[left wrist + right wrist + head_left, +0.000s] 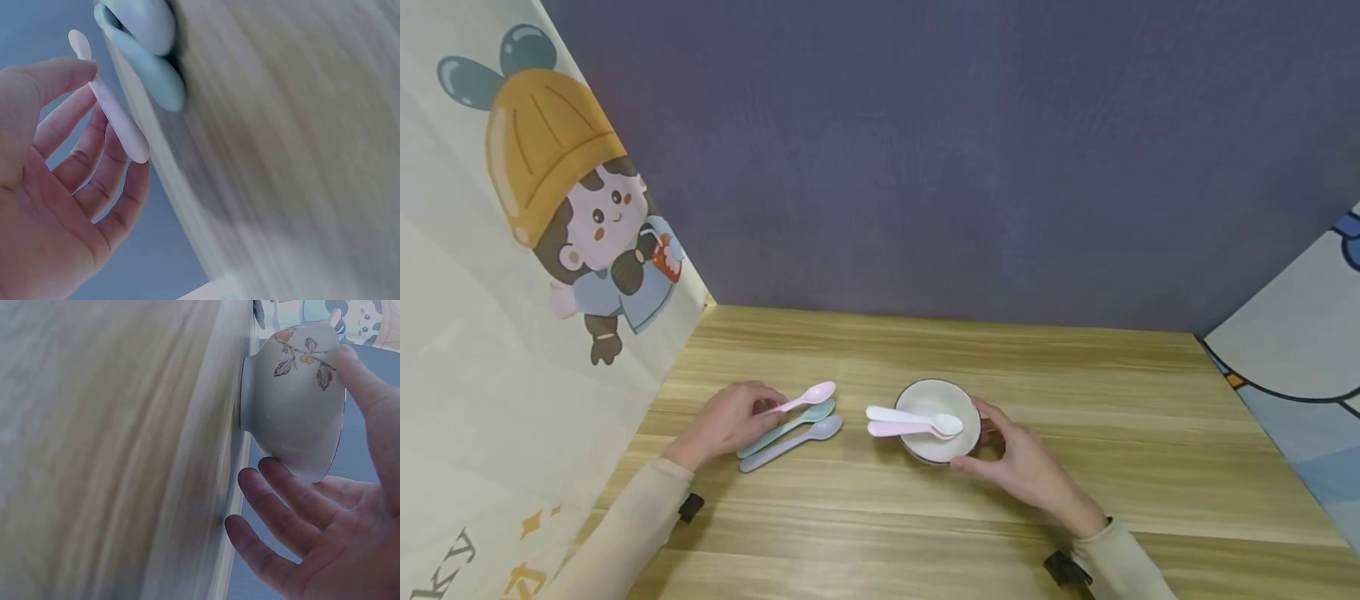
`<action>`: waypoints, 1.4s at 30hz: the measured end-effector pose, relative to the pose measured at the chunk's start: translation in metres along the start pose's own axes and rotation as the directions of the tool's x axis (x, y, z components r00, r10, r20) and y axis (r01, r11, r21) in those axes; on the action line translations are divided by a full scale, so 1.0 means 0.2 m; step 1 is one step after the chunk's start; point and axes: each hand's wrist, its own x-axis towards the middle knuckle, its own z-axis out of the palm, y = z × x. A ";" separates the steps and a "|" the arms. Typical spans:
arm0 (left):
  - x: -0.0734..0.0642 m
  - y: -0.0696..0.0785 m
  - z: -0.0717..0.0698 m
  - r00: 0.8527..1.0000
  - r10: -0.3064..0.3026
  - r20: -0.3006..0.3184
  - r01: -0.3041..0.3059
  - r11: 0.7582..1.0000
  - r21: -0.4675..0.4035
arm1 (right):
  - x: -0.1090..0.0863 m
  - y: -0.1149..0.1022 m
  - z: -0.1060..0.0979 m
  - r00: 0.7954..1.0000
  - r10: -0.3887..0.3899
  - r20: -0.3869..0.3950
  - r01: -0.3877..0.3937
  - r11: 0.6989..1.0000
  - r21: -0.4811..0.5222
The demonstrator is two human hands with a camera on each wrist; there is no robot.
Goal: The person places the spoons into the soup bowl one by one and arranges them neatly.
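My left hand pinches a pale pink spoon between thumb and fingers; its handle shows against the palm side in the left wrist view. Just beside that hand, a green spoon and a greyish-lavender spoon lie on the table. My right hand holds a small white bowl by its right side, thumb and index finger at the rim. Leaves and flowers decorate the bowl's outside in the right wrist view. A white spoon and a pink spoon rest in the bowl, handles over its left rim.
The wooden table meets a dark blue-grey panel at the back. A pale panel with a cartoon figure stands on the left, and another printed panel on the right.
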 end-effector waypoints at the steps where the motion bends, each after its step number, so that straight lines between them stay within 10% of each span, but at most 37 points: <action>1: 0.00 0.00 0.00 1.000 0.004 -0.002 -0.004 1.000 -0.004 | 0.00 0.00 0.00 1.000 0.002 0.002 -0.002 1.000 0.002; 42: 0.05 0.09 0.05 0.992 0.112 -0.054 -0.115 0.991 -0.067 | 0.00 0.00 0.01 1.000 0.028 0.009 -0.028 0.999 0.021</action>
